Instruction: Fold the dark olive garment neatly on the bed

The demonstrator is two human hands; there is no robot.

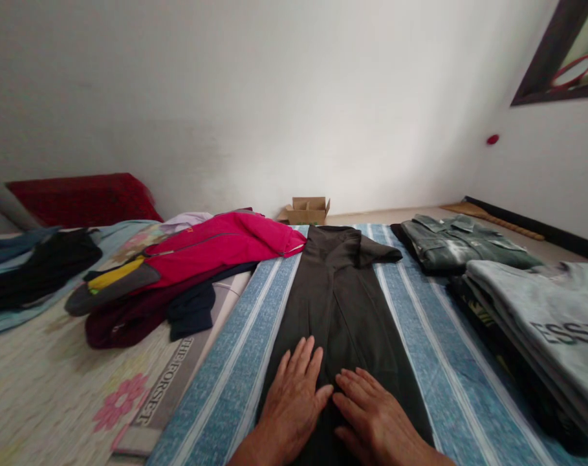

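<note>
A long dark grey garment point(332, 291) with a collar and one short sleeve spread to the right lies lengthwise on a blue striped cloth point(240, 330). On its lower left part my left hand point(296, 395) rests flat, fingers stretched forward. My right hand point(371, 411) lies beside it on the lower right part, fingers extended and slightly bent to the left. The hands are close together, and neither grips the fabric. The garment's near end is hidden below the hands and the frame edge.
Left lie a pink jacket point(220, 236), a navy piece point(194, 310) and black clothing point(46, 265) on a flowered sheet point(55, 369). Folded stacks stand right: a grey printed shirt point(546, 317) on top of one, a green garment point(463, 243) behind. A cardboard box point(308, 210) sits near the wall.
</note>
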